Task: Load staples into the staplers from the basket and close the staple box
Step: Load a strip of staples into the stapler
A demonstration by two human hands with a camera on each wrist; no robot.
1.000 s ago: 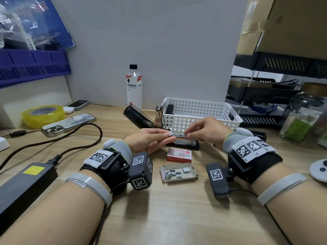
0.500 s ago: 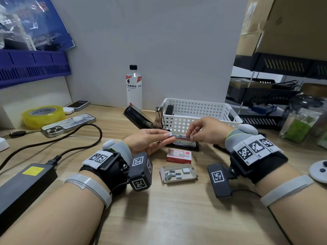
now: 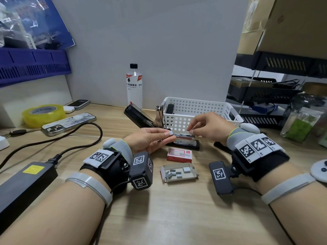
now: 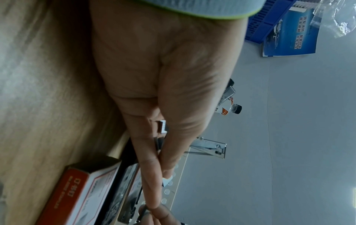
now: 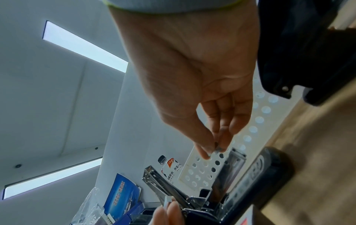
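An open black stapler (image 3: 185, 142) lies in front of the white basket (image 3: 198, 110), its lid (image 3: 137, 117) swung back to the left. My left hand (image 3: 169, 135) pinches a short strip of staples (image 3: 171, 133) just left of the stapler's metal channel. My right hand (image 3: 189, 130) hovers above the channel's right end, thumb and forefinger pinched on a small grey staple piece (image 5: 217, 147). The red staple box sleeve (image 3: 179, 155) lies in front of the stapler. Its open tray (image 3: 192, 175) with several loose staple strips lies nearer to me. Another stapler (image 3: 170, 109) stands in the basket.
A water bottle (image 3: 134, 87) stands behind the stapler lid. On the left lie a phone (image 3: 69, 123), a yellow tape roll (image 3: 43, 114) and a black power brick (image 3: 26, 179) with its cable. Black shelves (image 3: 265, 96) and a jar (image 3: 300, 119) crowd the right.
The hands held one staple strip between them over the stapler. Now they have drawn apart: my right hand rose up and right, and my left keeps a short piece.
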